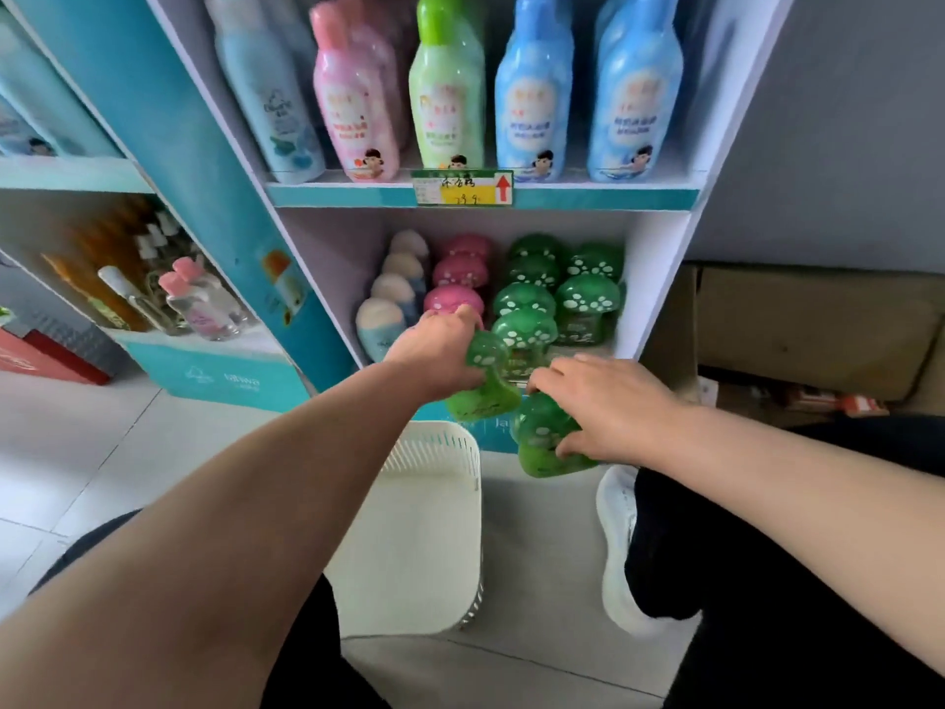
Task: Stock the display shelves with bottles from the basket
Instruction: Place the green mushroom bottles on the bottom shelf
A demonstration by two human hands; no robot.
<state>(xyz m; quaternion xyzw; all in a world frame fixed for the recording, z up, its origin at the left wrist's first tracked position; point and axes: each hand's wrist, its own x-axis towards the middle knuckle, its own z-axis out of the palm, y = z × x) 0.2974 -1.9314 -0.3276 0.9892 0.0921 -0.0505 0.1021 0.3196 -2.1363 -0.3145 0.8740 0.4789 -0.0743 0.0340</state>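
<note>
I count: lower shelf (659,278), centre frame, holds mushroom-cap bottles (526,299); white basket (434,442) below. Left hand (434,355) grips a green bottle (483,396); right hand (613,406) grips a second green bottle (542,442).

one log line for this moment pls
stage: stocking | left hand: holds green mushroom-cap bottle at lower shelf front | right hand: holds second green bottle below shelf edge | basket: on floor
</note>
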